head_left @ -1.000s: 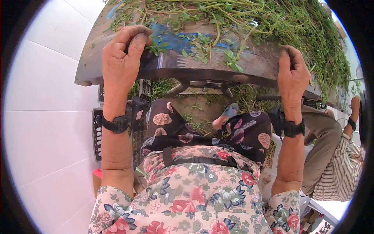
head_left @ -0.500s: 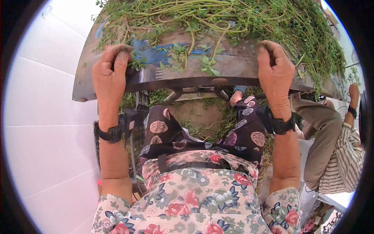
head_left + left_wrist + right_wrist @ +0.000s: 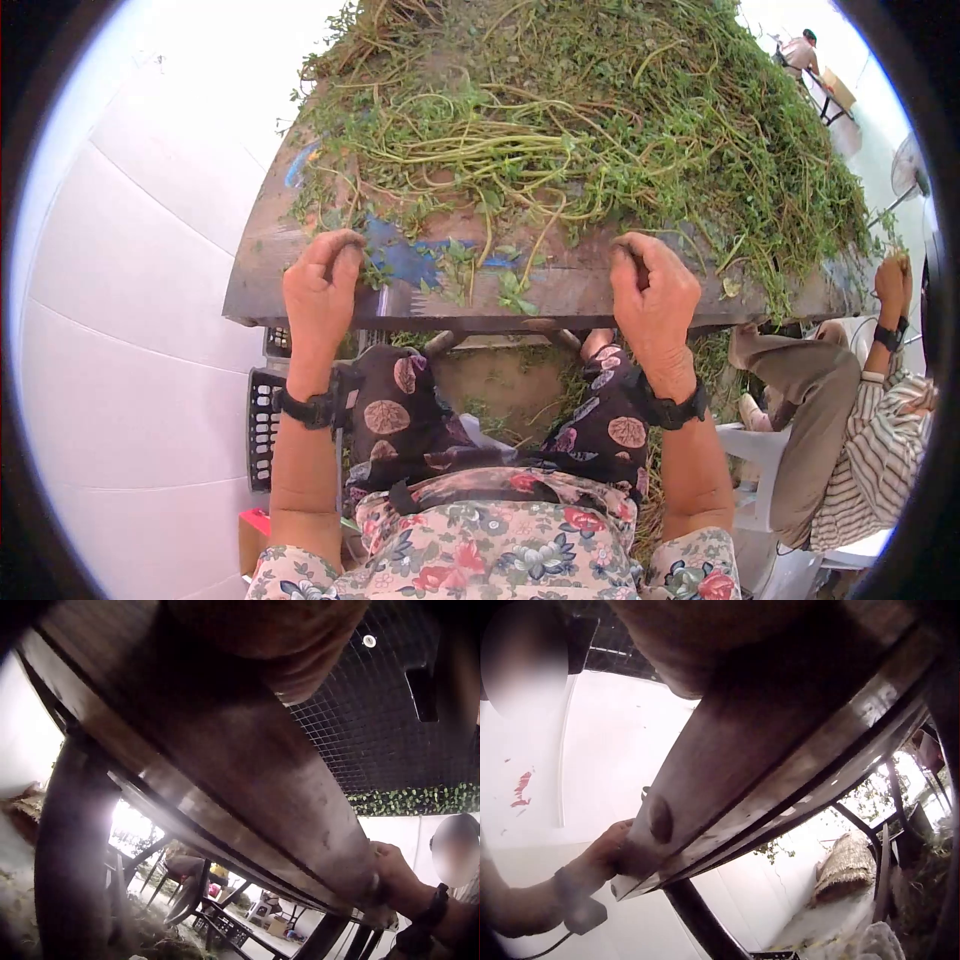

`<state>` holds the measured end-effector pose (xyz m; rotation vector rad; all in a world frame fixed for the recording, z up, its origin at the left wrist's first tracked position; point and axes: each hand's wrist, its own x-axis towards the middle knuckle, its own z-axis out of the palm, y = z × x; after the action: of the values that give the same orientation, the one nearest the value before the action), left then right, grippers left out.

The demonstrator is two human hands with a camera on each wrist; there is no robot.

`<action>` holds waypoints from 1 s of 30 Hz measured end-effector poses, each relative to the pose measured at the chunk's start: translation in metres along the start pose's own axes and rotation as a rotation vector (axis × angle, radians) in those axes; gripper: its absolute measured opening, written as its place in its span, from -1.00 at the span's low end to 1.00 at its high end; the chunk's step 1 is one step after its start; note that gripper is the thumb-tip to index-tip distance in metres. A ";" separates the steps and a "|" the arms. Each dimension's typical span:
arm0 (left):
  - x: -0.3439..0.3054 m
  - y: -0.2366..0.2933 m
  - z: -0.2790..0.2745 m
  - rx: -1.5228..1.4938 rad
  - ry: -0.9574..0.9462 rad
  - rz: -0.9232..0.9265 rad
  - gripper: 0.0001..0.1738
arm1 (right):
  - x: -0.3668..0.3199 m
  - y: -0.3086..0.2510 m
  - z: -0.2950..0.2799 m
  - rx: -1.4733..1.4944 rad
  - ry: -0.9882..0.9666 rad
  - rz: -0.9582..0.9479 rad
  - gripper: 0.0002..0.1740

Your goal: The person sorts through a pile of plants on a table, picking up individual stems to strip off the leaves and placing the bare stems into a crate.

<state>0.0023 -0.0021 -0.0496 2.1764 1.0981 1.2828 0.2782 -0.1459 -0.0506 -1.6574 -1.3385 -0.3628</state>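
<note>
In the head view my left hand [image 3: 320, 285] rests at the near edge of the wooden table [image 3: 262, 275], thumb against curled fingers, with nothing visible between them. Small leaves lie right beside its fingertips. Farther right, my right hand [image 3: 658, 305] is at the same edge in a matching pose, its thumb and fingertips together over bare wood. Beyond both hands spreads a heap of green leafy stems [image 3: 600, 130]. A short leafy sprig [image 3: 515, 290] lies between the hands near the edge. Both wrist views look along the table's side, with each hand's underside dark at the top.
At the right sits another person in a striped shirt [image 3: 870, 470], hand raised by a sprig. A black crate [image 3: 264, 415] stands on the left below the table. A fan [image 3: 908, 165] and a distant person [image 3: 800, 52] show at the far right. White wall lines the left.
The head view has tilted up, so more of the heap, a fan and a distant person show. Both hands sit lower and closer together in the picture, their finger pose the same.
</note>
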 end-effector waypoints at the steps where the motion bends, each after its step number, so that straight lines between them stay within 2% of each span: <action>1: 0.000 0.002 0.000 0.014 -0.005 -0.042 -0.87 | 0.000 0.000 0.000 -0.013 0.004 -0.019 -0.86; 4: 0.001 0.003 0.001 0.081 0.008 0.016 -0.87 | -0.001 0.004 0.001 -0.013 0.008 -0.017 -0.86; 13: 0.000 0.004 0.000 0.027 0.035 -0.018 -0.89 | -0.003 0.000 -0.001 0.005 -0.022 0.013 -0.83; 16: 0.000 0.004 -0.001 0.044 0.029 0.022 -0.89 | -0.004 0.002 -0.004 0.035 -0.050 0.028 -0.86; 19: 0.001 0.004 -0.004 -0.008 0.012 0.007 -0.89 | 0.019 -0.001 -0.021 0.162 -0.093 0.217 -0.87; 22: 0.005 0.015 -0.012 -0.146 -0.081 -0.092 -0.89 | 0.066 -0.015 -0.037 0.161 -0.103 0.182 -0.84; 25: 0.006 0.027 0.004 -0.240 0.029 0.068 -0.89 | 0.108 -0.035 -0.027 0.103 -0.203 0.021 -0.83; 28: 0.004 0.032 0.024 -0.247 0.019 0.089 -0.90 | 0.135 -0.017 0.010 -0.099 -0.360 -0.214 -0.80; 29: 0.001 0.031 0.029 -0.157 -0.043 0.061 -0.90 | 0.135 -0.009 0.022 -0.167 -0.391 -0.281 -0.80; 30: 0.002 0.031 0.029 -0.111 -0.047 0.129 -0.91 | 0.133 0.001 0.035 -0.235 -0.422 -0.347 -0.79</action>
<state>0.0413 -0.0183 -0.0430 2.2126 0.8598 1.3068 0.3156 -0.0377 0.0265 -1.7544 -1.9744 -0.3973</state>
